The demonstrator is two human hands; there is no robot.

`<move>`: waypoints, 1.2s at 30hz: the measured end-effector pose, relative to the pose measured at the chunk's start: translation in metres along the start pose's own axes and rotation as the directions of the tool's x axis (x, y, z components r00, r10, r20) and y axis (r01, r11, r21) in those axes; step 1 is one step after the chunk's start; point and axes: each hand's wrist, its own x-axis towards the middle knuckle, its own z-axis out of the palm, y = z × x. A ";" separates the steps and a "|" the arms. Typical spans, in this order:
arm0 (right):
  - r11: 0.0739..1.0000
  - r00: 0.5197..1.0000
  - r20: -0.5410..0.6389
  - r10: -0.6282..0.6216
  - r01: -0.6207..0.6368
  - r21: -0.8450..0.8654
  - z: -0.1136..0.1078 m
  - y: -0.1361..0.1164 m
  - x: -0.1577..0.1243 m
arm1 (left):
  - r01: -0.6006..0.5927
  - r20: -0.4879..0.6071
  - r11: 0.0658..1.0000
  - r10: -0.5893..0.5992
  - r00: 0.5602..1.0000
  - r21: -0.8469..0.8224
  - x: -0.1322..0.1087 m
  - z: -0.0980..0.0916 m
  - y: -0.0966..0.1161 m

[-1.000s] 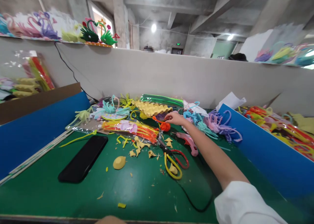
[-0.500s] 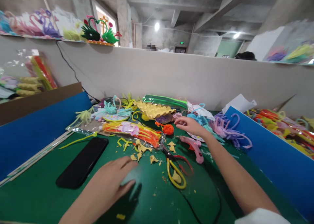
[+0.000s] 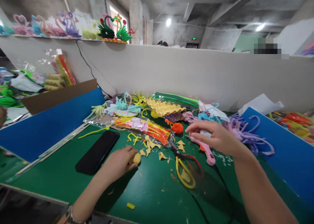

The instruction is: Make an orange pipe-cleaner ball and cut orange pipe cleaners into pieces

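My left hand [image 3: 122, 163] is closed on a small rounded yellow piece [image 3: 135, 158], pinched between thumb and fingers just right of the black phone [image 3: 97, 152]. Over the pink glue gun [image 3: 204, 148] hovers my right hand [image 3: 213, 134], its fingers curved and apart with nothing visible in them; I cannot tell whether it touches the gun. Left of the gun lie scissors [image 3: 185, 171] with one yellow and one red handle. Torn yellow scraps [image 3: 151, 144] are scattered between the hands. An orange-red fuzzy ball [image 3: 177, 128] sits beyond the scissors.
A bag of orange and yellow pipe cleaners [image 3: 147, 129] lies behind the scraps, with a yellow egg-carton sheet [image 3: 163, 106] beyond it. Purple pipe-cleaner shapes [image 3: 255, 135] lean by the right blue box wall [image 3: 277, 155]. Another blue box [image 3: 54, 122] stands left. A black cord [image 3: 200, 206] crosses the front.
My left hand, open before, now grips the small yellow piece. My right hand has come back from beside the orange-red ball to above the glue gun. The view has swung left.
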 end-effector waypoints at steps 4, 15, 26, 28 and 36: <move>0.996 0.996 0.017 -0.090 0.090 -0.011 -0.004 -0.012 -0.002 | -0.125 -0.076 0.991 0.122 0.990 -0.038 0.003 -0.013 0.002; 0.995 0.995 -0.009 -0.098 0.098 -0.011 0.004 -0.022 0.016 | -0.177 -0.108 0.981 0.184 0.977 0.075 0.090 -0.028 -0.004; 0.998 0.984 0.170 0.060 -0.053 -0.041 0.024 0.003 0.033 | -0.325 0.021 0.945 0.324 0.946 0.050 0.141 -0.005 0.012; 0.992 0.969 0.223 0.110 -0.093 -0.081 0.031 0.013 0.038 | -0.343 -0.022 0.938 0.344 0.939 0.044 0.143 -0.003 0.010; 0.933 0.930 0.249 0.270 -0.189 -0.305 0.084 0.045 0.053 | -0.418 -0.172 0.908 0.416 0.893 0.026 0.140 -0.017 0.002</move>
